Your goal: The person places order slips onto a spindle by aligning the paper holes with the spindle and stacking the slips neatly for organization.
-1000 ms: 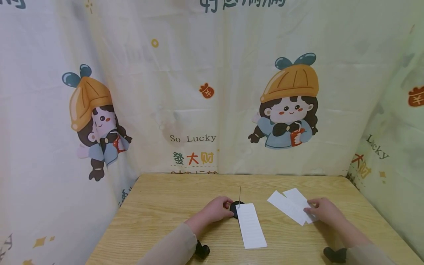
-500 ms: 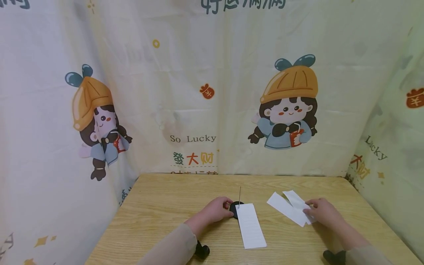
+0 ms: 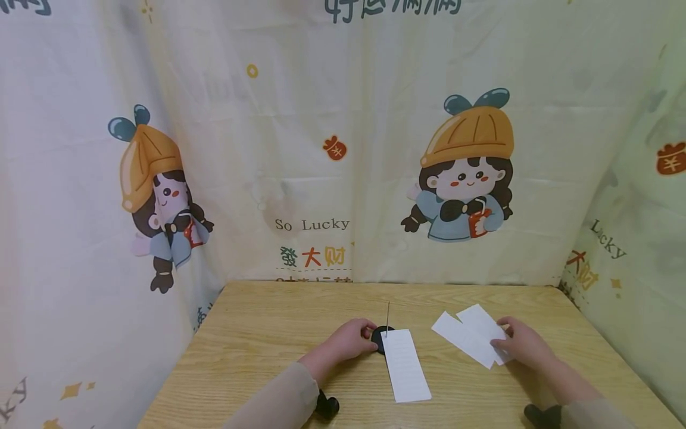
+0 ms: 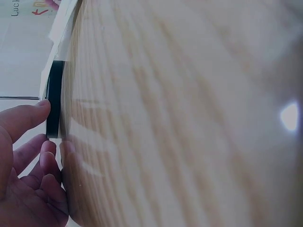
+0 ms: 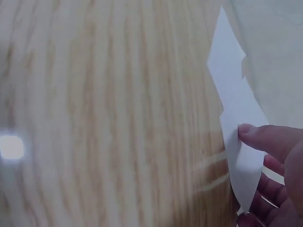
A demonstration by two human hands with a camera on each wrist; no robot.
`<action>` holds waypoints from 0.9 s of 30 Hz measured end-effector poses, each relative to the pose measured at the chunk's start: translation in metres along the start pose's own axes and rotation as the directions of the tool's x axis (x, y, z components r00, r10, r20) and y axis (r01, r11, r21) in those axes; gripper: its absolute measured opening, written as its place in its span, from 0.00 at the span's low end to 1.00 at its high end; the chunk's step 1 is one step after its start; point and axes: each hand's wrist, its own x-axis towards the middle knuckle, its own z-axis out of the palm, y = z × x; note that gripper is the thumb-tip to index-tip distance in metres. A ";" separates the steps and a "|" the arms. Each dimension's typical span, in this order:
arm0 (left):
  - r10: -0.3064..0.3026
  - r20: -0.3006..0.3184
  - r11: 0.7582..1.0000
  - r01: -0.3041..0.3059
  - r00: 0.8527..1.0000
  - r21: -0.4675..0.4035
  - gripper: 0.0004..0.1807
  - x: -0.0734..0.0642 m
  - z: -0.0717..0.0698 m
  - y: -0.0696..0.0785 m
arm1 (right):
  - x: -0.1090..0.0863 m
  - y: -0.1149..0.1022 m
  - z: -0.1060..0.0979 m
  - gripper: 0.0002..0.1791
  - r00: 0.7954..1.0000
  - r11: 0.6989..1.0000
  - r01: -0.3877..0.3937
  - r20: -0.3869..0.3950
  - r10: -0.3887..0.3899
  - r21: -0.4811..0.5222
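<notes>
Comparing with half second ago: top slip under my right hand shifts slightly, thumb and fingers pinching it; left hand unchanged, fingers gripping black spike base; lift beginning, I judge.

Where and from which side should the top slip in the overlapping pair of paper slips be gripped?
Pinch the top slip at its near right end, coming from the right, where the right hand already touches it. It lies flat across the lower slip, so only that overhanging edge lets fingers get under.

Right hand, thumb on white paper slips (overlapping), above wooden table
</notes>
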 end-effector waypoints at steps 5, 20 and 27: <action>0.002 -0.003 1.000 -0.002 1.000 0.002 0.20 0.001 0.001 0.001 | -0.001 0.004 -0.002 0.29 1.000 0.998 -0.008 0.012 0.007 0.055; -0.014 -0.011 1.000 0.014 1.000 0.005 0.21 0.000 0.002 0.001 | -0.007 0.012 -0.010 0.17 0.999 0.991 0.015 -0.047 -0.009 0.132; 0.005 -0.011 1.000 -0.005 1.000 0.005 0.21 0.001 0.002 0.000 | -0.009 0.013 -0.010 0.17 0.998 0.988 0.006 -0.062 0.004 0.153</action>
